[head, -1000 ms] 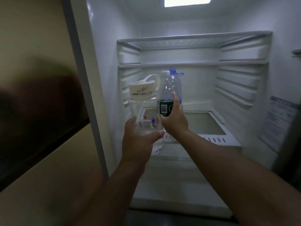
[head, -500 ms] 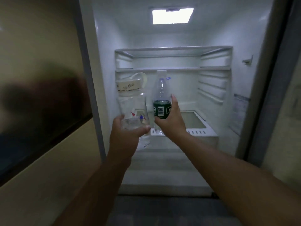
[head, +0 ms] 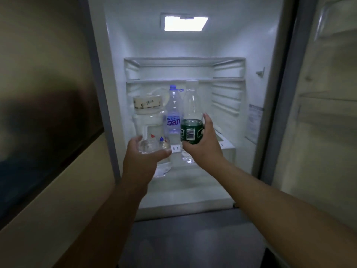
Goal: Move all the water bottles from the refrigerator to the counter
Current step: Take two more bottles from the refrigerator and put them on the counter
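Pulled back from the refrigerator (head: 193, 47) since before — left hand (head: 144, 158) clasping the wide-lidded jug (head: 148, 122), right hand (head: 202, 144) wrapped round the green-label bottle (head: 191, 120); blue-cap bottle (head: 173, 113) between, unheld.

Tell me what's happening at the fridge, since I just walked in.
A person stands at the open refrigerator with a bottle in each hand. The left hand grips a wide-lidded clear jug; the right hand grips a green-labelled bottle. A blue-capped bottle stands behind them inside.
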Demonstrator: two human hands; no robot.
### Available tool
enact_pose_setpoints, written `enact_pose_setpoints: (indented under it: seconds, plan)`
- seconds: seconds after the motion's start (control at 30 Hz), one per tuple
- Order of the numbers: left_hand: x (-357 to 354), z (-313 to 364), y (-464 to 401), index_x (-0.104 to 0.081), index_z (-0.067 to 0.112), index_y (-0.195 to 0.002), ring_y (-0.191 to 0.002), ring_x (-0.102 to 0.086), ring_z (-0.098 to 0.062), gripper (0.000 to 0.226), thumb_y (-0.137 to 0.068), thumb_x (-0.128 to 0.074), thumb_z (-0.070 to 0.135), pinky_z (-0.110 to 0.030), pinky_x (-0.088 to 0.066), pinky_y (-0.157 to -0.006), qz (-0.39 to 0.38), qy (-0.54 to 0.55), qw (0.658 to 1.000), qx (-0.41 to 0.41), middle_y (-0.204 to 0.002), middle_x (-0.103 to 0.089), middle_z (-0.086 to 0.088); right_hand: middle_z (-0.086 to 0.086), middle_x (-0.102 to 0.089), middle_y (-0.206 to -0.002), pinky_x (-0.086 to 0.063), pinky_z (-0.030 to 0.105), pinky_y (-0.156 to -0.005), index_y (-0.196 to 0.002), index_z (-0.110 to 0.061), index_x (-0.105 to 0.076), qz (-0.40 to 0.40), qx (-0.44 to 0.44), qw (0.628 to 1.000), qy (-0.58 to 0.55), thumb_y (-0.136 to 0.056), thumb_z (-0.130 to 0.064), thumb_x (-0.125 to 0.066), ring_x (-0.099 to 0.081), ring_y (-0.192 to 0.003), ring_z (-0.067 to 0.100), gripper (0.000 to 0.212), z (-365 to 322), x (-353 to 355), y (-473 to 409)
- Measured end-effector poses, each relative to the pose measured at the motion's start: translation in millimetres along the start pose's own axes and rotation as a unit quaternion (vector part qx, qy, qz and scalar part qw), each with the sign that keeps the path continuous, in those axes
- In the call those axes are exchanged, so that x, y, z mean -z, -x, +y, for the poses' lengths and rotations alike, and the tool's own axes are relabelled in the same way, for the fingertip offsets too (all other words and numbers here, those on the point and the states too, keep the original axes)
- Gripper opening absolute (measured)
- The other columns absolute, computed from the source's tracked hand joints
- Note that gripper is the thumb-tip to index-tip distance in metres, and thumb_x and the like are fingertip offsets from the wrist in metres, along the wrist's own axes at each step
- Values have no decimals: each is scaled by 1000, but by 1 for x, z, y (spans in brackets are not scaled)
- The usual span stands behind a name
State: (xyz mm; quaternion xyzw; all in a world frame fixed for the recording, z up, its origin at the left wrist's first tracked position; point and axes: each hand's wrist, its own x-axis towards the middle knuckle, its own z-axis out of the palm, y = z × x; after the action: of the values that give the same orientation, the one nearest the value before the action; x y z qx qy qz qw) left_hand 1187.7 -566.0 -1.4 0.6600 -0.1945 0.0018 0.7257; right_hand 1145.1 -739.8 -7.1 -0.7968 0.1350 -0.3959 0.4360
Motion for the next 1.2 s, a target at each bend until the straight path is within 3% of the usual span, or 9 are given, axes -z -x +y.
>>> enact_pose_setpoints:
  seconds: [0.27, 0.4, 0.6, 0.67, 0.77, 0.93, 1.03, 1.1, 1.2]
  plan:
    - [-10, 1, 30, -46, 25, -135, -105, -62, -17, 88, -60, -91, 12, -35, -51, -92, -54, 35, 998, 28, -121, -60, 1, -13, -46, -133, -53, 37, -93, -149, -39, -11, 39, -9, 999, 3, -70, -17, -79, -59, -110, 8, 106, -13, 42, 46]
    - [-19, 7, 43, -46, 26, -132, -94, -60, -2, 83, -63, -89, 8, -20, -47, -74, -101, 55, 993, 23, -111, -60, 9, -27, -45, -116, -53, 35, -92, -150, -37, -13, 69, -17, 997, 9, -71, -13, -79, -60, -105, 2, 105, -16, 62, 69]
    - [-36, 8, 68, -50, 29, -124, -93, -64, -4, 80, -59, -90, 7, -20, -47, -72, -143, 80, 986, 27, -108, -64, 10, -11, -48, -136, -53, 38, -93, -148, -39, -15, 110, -20, 993, 38, -63, -22, -79, -58, -114, 7, 108, -18, 97, 110]
    - [-41, 6, 77, -50, 31, -126, -96, -64, -7, 81, -58, -91, 9, -22, -47, -74, -152, 84, 984, 32, -110, -64, 9, -15, -51, -132, -56, 35, -85, -147, -43, -16, 118, -29, 991, 50, -62, -20, -78, -61, -107, 4, 107, -18, 110, 124]
    - [-48, 7, 93, -48, 26, -134, -96, -64, -8, 86, -61, -89, 8, -27, -52, -79, -185, 94, 978, 37, -111, -62, 9, -24, -52, -114, -53, 18, -70, -148, -38, -16, 139, -35, 988, 62, -70, -8, -77, -63, -91, -7, 104, -21, 126, 146]
    - [-61, 13, 119, -52, 29, -122, -86, -69, -8, 73, -63, -87, 3, -34, -55, -77, -246, 104, 962, 48, -104, -66, 10, -20, -50, -121, -54, 32, -88, -149, -41, -11, 179, -51, 978, 89, -72, -20, -80, -61, -101, 0, 105, -37, 146, 176]
    - [-70, 11, 131, -52, 27, -124, -85, -71, -4, 77, -61, -88, 1, -34, -57, -82, -278, 115, 952, 55, -105, -70, 8, -29, -45, -112, -52, 24, -88, -150, -36, -11, 198, -53, 974, 94, -74, -20, -80, -58, -100, -8, 105, -46, 159, 191]
    - [-74, 11, 141, -49, 27, -129, -77, -68, 5, 81, -63, -87, 2, -27, -55, -74, -294, 119, 947, 55, -102, -67, 13, -32, -44, -109, -48, 16, -86, -150, -35, -11, 210, -56, 971, 105, -74, -19, -81, -54, -96, -17, 104, -50, 166, 200]
    - [-83, 15, 154, -53, 25, -122, -73, -71, -2, 74, -63, -85, -3, -22, -54, -57, -321, 138, 934, 69, -102, -71, 4, -26, -45, -112, -48, 14, -83, -150, -34, -13, 234, -67, 963, 116, -74, -15, -80, -52, -94, -22, 103, -55, 178, 213]
